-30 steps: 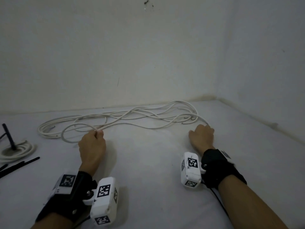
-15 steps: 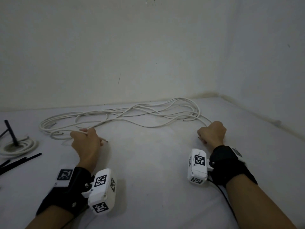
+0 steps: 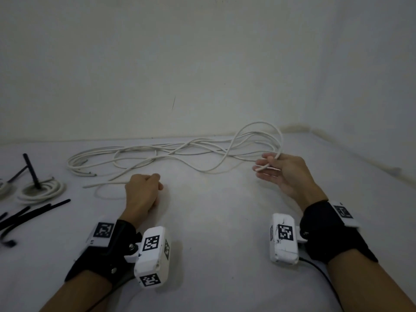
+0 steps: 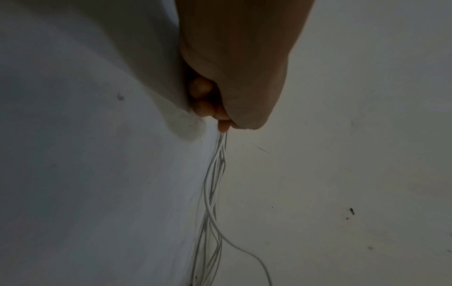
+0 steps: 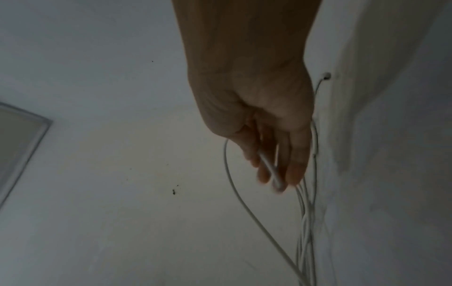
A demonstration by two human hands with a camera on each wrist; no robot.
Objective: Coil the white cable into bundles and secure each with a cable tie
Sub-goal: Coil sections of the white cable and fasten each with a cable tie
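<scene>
We are at the start of a new coil, as we judge it: most of the white cable (image 3: 171, 152) lies loose in long strands on the white surface (image 3: 213, 221), stretched across beyond both hands. Our right hand (image 3: 283, 172) is lifted off the surface and turned palm-in, and it holds the cable near one free end between thumb and fingers, with a loop rising up and back just beyond it. In the right wrist view the end piece runs along the partly straightened fingers (image 5: 297, 162), and more strands hang past them. Our left hand (image 3: 143, 190) sits low with its fingers curled under; a strand runs out to its left, and we take it to be gripping that strand, though the contact itself is hidden in both views.

Next, we think, the right hand has to keep the end fixed while the left feeds slack toward it loop by loop; the strands cross one another between the hands, so they may snag.

Left of the left hand lies an already tied bundle (image 3: 41, 190), and nearer us a few black cable ties (image 3: 33, 212).

We can read no brand or writing; the wrist units (image 3: 153, 255) carry only black-and-white square marker patterns
</scene>
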